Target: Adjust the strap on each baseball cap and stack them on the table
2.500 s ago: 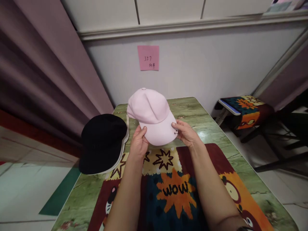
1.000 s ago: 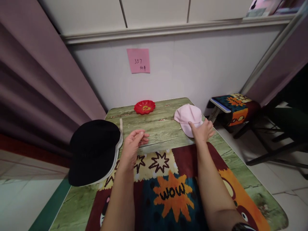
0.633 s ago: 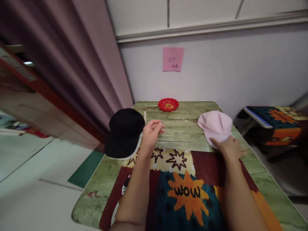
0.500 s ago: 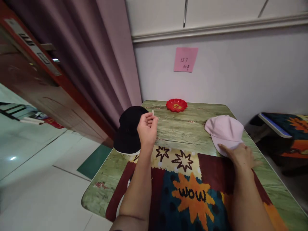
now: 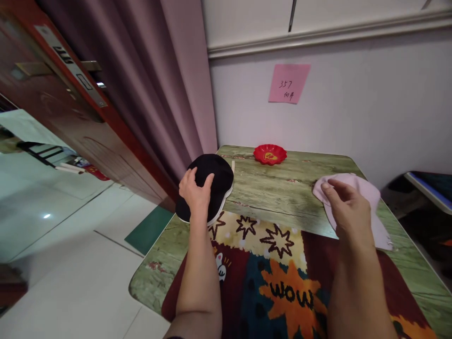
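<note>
A black cap (image 5: 217, 176) with a pale edge along its underside lies at the left of the table. My left hand (image 5: 197, 193) is over its crown and brim, thumb and fingers spread apart. At the right is a pale pink cap (image 5: 376, 230), its brim pointing right and toward me. My right hand (image 5: 351, 207) covers much of the pink cap, with the thumb and index finger pinched together at the crown's left side. The other fingers of that hand are curled and partly hidden.
The wood-patterned table (image 5: 268, 188) carries a red scalloped dish (image 5: 270, 154) at the back and a colourful cloth (image 5: 286, 292) in front. A pink paper note (image 5: 289, 84) is on the wall. A wooden door (image 5: 116, 150) and a purple curtain (image 5: 190, 84) stand left.
My left hand has moved left onto the black cap, and its fingers have spread. The pink cap has turned, its brim swinging right; my right hand has shifted from the brim to the crown.
</note>
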Tool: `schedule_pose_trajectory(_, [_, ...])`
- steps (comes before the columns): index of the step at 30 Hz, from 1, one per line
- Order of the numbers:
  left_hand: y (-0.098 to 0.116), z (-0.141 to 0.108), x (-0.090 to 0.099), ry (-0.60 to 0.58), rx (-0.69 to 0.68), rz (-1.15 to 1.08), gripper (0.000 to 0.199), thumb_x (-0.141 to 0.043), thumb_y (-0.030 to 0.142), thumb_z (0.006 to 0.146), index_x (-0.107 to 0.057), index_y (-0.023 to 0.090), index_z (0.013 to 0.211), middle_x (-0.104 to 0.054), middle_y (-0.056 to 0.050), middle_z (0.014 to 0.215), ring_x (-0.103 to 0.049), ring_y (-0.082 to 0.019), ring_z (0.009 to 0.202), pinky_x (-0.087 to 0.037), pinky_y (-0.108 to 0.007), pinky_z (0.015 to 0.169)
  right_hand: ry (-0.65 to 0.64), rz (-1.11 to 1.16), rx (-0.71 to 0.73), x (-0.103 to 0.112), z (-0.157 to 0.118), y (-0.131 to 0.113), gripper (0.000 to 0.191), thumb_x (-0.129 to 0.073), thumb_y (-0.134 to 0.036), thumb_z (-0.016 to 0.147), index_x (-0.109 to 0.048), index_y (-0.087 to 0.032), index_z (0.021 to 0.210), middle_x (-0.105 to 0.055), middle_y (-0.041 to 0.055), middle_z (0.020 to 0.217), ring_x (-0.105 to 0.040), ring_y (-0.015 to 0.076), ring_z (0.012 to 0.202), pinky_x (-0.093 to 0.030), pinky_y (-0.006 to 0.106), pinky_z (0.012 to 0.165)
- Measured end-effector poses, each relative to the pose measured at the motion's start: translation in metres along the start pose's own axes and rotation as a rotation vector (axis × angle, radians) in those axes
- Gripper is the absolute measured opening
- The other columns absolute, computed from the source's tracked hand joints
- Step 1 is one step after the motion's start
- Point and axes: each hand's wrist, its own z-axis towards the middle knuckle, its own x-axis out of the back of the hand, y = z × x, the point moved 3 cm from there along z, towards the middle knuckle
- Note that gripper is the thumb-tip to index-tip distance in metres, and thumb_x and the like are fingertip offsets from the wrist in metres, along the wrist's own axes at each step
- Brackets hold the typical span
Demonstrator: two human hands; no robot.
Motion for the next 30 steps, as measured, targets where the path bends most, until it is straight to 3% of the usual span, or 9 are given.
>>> schedule_pose_trajectory(5, [-0.006,0.0,-0.003,0.045,-0.015,-0.074,0.027,-0.072,0.039,0.083,-0.075,0.02,0.103,-0.074,-0.014,0.115,-0.063,-0.032,0.113,-0.041,-0.044,0.106,-0.037,0.042,-0.049,-0.009,-0.008,-0.013,0.054,-0.079,-0.058,0.074,-0.075,-0.02,0.112,-0.075,0.0129,0.115,-0.069,0.0304,0.111,-0.047,0.056,0.106])
schedule_pose_trajectory(12, [-0.005,-0.002,0.001,0.183,-0.023,-0.172,0.023,-0.069,0.04,0.087,-0.076,0.019,0.093,-0.076,-0.011,0.103,-0.067,-0.027,0.101,-0.047,-0.038,0.1,-0.081,0.062,-0.017,-0.012,-0.01,-0.012,0.052,-0.078,-0.059,0.075,-0.075,-0.02,0.11,-0.076,0.012,0.112,-0.069,0.0303,0.11,-0.048,0.054,0.105])
schedule_pose_trajectory(17, [0.025,-0.003,0.032,0.377,-0.089,-0.219,0.021,-0.07,0.039,0.089,-0.076,0.022,0.1,-0.075,-0.007,0.108,-0.064,-0.025,0.111,-0.044,-0.04,0.108,-0.109,0.065,0.012,-0.016,-0.012,-0.016,0.049,-0.076,-0.059,0.077,-0.076,-0.019,0.106,-0.076,0.0109,0.107,-0.07,0.0276,0.102,-0.054,0.047,0.096])
schedule_pose_trajectory(20, [0.055,-0.01,0.047,0.429,-0.086,-0.286,0.019,-0.072,0.037,0.087,-0.076,0.023,0.1,-0.072,-0.005,0.111,-0.062,-0.025,0.116,-0.043,-0.04,0.109,-0.165,0.101,-0.054,-0.022,-0.018,-0.022,0.053,-0.077,-0.062,0.074,-0.076,-0.018,0.104,-0.075,0.0105,0.101,-0.07,0.0222,0.085,-0.057,0.033,0.068])
schedule_pose_trajectory(22, [0.078,-0.02,0.048,0.359,-0.076,-0.364,0.016,-0.074,0.036,0.086,-0.076,0.024,0.098,-0.071,-0.003,0.11,-0.062,-0.023,0.113,-0.045,-0.039,0.107,-0.239,0.201,-0.155,-0.028,-0.022,-0.028,0.056,-0.079,-0.062,0.073,-0.074,-0.019,0.107,-0.074,0.0105,0.107,-0.066,0.0157,0.069,-0.048,0.023,0.048])
schedule_pose_trajectory(25, [0.109,-0.04,0.035,0.147,-0.121,-0.498,0.013,-0.077,0.034,0.084,-0.079,0.026,0.094,-0.069,-0.002,0.104,-0.064,-0.022,0.107,-0.048,-0.037,0.103,-0.339,0.441,-0.304,-0.033,-0.028,-0.037,0.057,-0.077,-0.062,0.076,-0.07,-0.021,0.114,-0.073,0.0099,0.114,-0.056,0.0071,0.052,-0.034,0.018,0.034])
schedule_pose_trajectory(28, [0.13,-0.063,0.014,-0.075,-0.175,-0.6,0.011,-0.078,0.034,0.083,-0.08,0.027,0.091,-0.07,-0.002,0.096,-0.065,-0.022,0.099,-0.05,-0.037,0.099,-0.356,0.62,-0.382,-0.031,-0.027,-0.043,0.047,-0.08,-0.06,0.075,-0.067,-0.022,0.101,-0.07,0.0017,0.093,-0.047,0.003,0.044,-0.028,0.014,0.029])
schedule_pose_trajectory(30, [0.135,-0.074,-0.001,-0.191,-0.152,-0.653,0.013,-0.079,0.034,0.082,-0.081,0.026,0.091,-0.07,-0.003,0.094,-0.065,-0.021,0.094,-0.052,-0.035,0.092,-0.299,0.662,-0.391,-0.025,-0.023,-0.043,0.045,-0.087,-0.052,0.069,-0.064,-0.021,0.091,-0.063,-0.0042,0.082,-0.047,0.0015,0.043,-0.031,0.011,0.03])
